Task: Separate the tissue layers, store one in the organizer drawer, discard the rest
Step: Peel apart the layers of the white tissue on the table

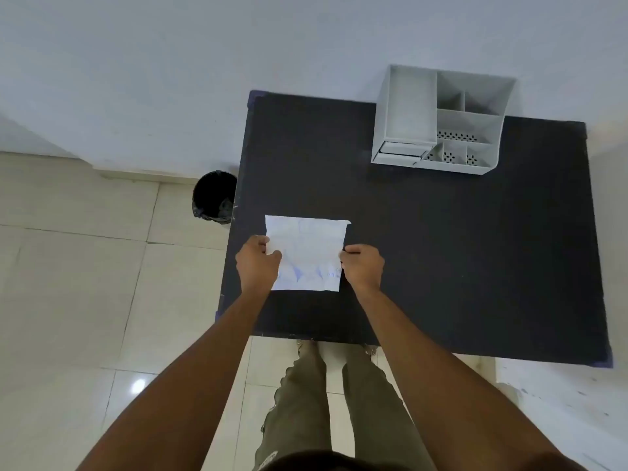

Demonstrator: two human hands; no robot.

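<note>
A white square tissue (307,248) with faint blue print is spread flat over the left part of the black table (441,249). My left hand (257,261) pinches its left edge and my right hand (362,266) pinches its right edge. A light grey desk organizer (407,107) stands at the table's far side, right of centre, with a small drawer (402,148) at its lower left front; the drawer looks shut. A black-lined bin (214,195) stands on the floor beside the table's left edge.
A white wall runs behind the table. Pale floor tiles (85,283) lie to the left. My legs (326,396) stand at the table's near edge. A white surface (560,396) shows at the lower right.
</note>
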